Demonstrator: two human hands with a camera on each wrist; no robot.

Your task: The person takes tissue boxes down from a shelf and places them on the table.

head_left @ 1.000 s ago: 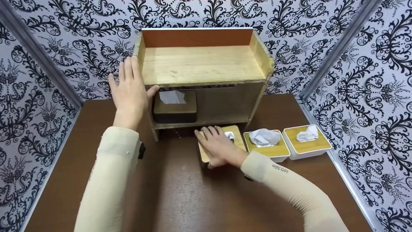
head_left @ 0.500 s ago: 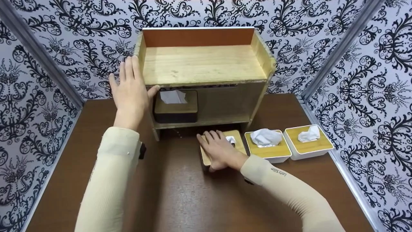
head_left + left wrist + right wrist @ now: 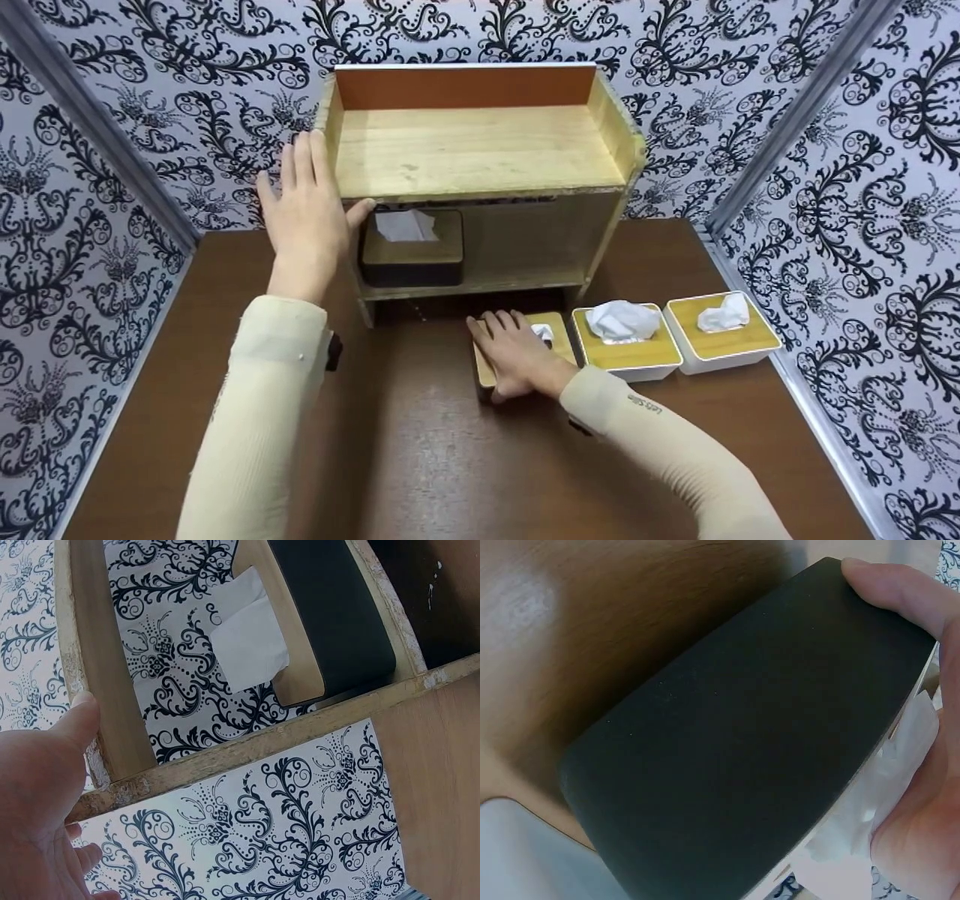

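My right hand spans the wood-coloured top of a dark tissue box, thumb at the near side and fingers over the far-left part. The box stands on the table in front of the shelf, a bit of white tissue showing on top. In the right wrist view its black side fills the middle, with the thumb on one corner. My left hand rests against the left side of the wooden shelf, fingers straight, thumb at the front edge. Inside that shelf's middle level sits another dark tissue box.
Right of the held box stand two white tissue boxes with wooden tops, one nearer and one farther right, tissue poking out of each. Patterned walls enclose the brown table at the back and sides.
My right hand has drawn the dark tissue box toward me and slightly right, away from the shelf's bottom. The left hand stays on the shelf's side.
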